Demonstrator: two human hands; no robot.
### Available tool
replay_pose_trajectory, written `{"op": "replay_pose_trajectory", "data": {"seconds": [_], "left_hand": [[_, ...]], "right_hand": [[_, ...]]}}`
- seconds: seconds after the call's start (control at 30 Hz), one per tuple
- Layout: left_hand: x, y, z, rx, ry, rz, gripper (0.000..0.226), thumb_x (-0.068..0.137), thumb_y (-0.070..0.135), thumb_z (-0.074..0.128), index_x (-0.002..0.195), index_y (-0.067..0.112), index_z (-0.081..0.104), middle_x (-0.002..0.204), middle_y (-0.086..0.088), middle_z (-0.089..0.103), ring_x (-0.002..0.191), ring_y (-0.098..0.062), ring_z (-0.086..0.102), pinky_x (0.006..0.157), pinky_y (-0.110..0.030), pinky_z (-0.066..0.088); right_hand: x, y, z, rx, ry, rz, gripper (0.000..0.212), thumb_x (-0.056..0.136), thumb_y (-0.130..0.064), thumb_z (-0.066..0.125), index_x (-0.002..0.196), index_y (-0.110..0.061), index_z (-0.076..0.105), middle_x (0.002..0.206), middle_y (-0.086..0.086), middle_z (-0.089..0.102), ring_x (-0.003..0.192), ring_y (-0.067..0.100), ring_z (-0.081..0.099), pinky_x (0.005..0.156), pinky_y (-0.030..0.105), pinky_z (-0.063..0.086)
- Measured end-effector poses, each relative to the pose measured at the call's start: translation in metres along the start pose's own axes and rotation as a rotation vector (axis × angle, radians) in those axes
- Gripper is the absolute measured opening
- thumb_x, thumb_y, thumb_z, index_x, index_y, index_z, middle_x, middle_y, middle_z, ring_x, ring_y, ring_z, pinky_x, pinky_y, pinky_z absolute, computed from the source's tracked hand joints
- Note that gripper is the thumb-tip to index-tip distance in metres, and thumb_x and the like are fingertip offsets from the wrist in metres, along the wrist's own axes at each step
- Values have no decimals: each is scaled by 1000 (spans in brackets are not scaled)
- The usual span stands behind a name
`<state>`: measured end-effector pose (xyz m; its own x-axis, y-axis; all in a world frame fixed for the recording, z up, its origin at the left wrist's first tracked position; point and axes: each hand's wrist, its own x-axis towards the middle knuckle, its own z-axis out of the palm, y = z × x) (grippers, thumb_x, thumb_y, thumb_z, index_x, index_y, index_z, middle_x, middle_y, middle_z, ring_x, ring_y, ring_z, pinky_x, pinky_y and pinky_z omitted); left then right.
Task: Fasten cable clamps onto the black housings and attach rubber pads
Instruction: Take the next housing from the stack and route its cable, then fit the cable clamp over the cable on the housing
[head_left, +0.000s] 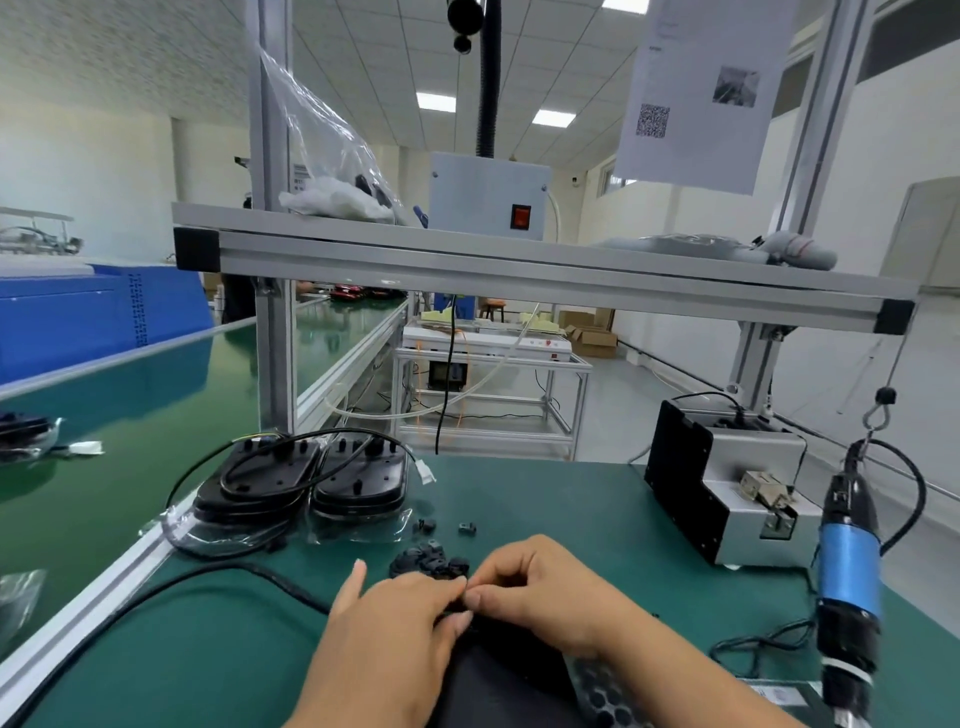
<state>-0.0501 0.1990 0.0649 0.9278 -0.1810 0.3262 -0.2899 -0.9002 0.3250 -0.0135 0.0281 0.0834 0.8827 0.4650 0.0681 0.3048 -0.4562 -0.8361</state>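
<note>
A black cable (208, 577) crosses the desk (571, 519) at my nine o'clock. At ten o'clock two stacks (260, 483) of black housings sit side by side on clear plastic, with their wires looped over them.

My left hand (395, 629) is low at six o'clock, thumb stuck out and fingers curled down. It meets my right hand (540, 587) fingertip to fingertip. Between them both hands pinch a small black piece (457, 607), which I take for a clamp, though it is mostly hidden. The housing (498, 675) I am working on lies right under the hands, running back towards me, and only its dark body shows between my wrists. Just past my fingertips, at twelve o'clock from them, lies the pile of spare clamps (431, 560).

At five o'clock a pad sheet (602, 691) lies just beside my right forearm, its round pads seemingly all in place. At two o'clock stands the screw feeder (727, 493), and at three o'clock the screwdriver (847, 571) hangs from its hook, near the desk's edge.

I judge this to be the seating step: the clamp is being set at the housing's far end, not yet screwed down. Next the left hand should keep the clamp pinned. That frees my right to take the screwdriver, pick up a screw at the feeder and drive it straight, without the clamp shifting. The pads come after.
</note>
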Motion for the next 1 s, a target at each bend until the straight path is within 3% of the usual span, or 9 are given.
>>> {"op": "replay_pose_trajectory", "data": {"seconds": [0.1, 0.17, 0.33, 0.47, 0.57, 0.67, 0.73, 0.9, 1.0], "left_hand": [[-1, -9, 4, -102, 5, 52, 28, 93, 55, 41, 118, 59, 52, 108, 22, 57, 110, 5, 50, 101, -15, 30], [-2, -12, 4, -181, 32, 42, 24, 90, 57, 47, 112, 57, 58, 101, 23, 57, 104, 5, 51, 89, -17, 41], [-8, -13, 8, -200, 97, 70, 24, 91, 57, 45, 113, 60, 56, 102, 28, 54, 106, 8, 46, 89, -17, 41], [-9, -16, 10, -211, 92, 140, 27, 94, 52, 43, 118, 62, 51, 102, 32, 48, 104, 7, 43, 87, -5, 32], [-8, -22, 11, -251, 55, 170, 29, 93, 47, 49, 119, 59, 52, 101, 34, 48, 104, 6, 45, 88, -2, 29], [-8, -26, 12, -269, 59, 163, 30, 91, 48, 52, 119, 58, 53, 95, 36, 46, 104, 8, 44, 90, -5, 32], [-9, -26, 12, -277, 73, 166, 30, 89, 51, 52, 119, 57, 54, 94, 36, 48, 104, 9, 43, 91, -9, 34], [-12, -25, 7, -272, 97, 190, 26, 91, 52, 48, 116, 55, 55, 99, 33, 50, 105, 10, 39, 91, -17, 39], [-13, -22, 3, -227, 165, 190, 28, 91, 57, 43, 118, 55, 51, 103, 29, 49, 106, 10, 38, 88, -15, 40]], "right_hand": [[5, -1, -19, 89, -2, 102, 21, 80, -43, 71, 74, -23, 76, 71, -3, 68, 66, 5, 59, 61, 17, 46], [26, 7, -33, 191, 199, 191, 17, 88, -29, 69, 78, -16, 72, 70, 1, 68, 62, 8, 64, 54, 16, 48], [96, 33, -26, 10, 350, 405, 19, 91, -7, 59, 73, -13, 59, 69, 8, 58, 58, 17, 55, 55, 23, 48], [129, 36, -10, -568, 271, 452, 43, 91, -35, 61, 58, -14, 42, 57, 2, 45, 51, 17, 44, 48, 23, 34], [136, 37, -7, -688, 232, 475, 44, 89, -42, 63, 59, -13, 49, 57, 4, 48, 61, 25, 54, 50, 26, 37], [138, 42, -8, -669, 203, 448, 30, 91, -37, 64, 91, -8, 75, 87, 8, 71, 90, 25, 67, 72, 26, 49], [137, 45, -8, -632, 233, 391, 25, 90, -32, 66, 98, -11, 76, 102, 5, 73, 95, 22, 67, 72, 23, 46], [132, 44, -6, -627, 219, 324, 14, 93, -23, 63, 97, -12, 71, 106, 6, 71, 98, 25, 64, 75, 27, 45], [118, 26, -15, -308, 325, 260, 16, 94, -17, 60, 79, -16, 58, 78, 6, 66, 73, 21, 63, 64, 28, 49]]}}
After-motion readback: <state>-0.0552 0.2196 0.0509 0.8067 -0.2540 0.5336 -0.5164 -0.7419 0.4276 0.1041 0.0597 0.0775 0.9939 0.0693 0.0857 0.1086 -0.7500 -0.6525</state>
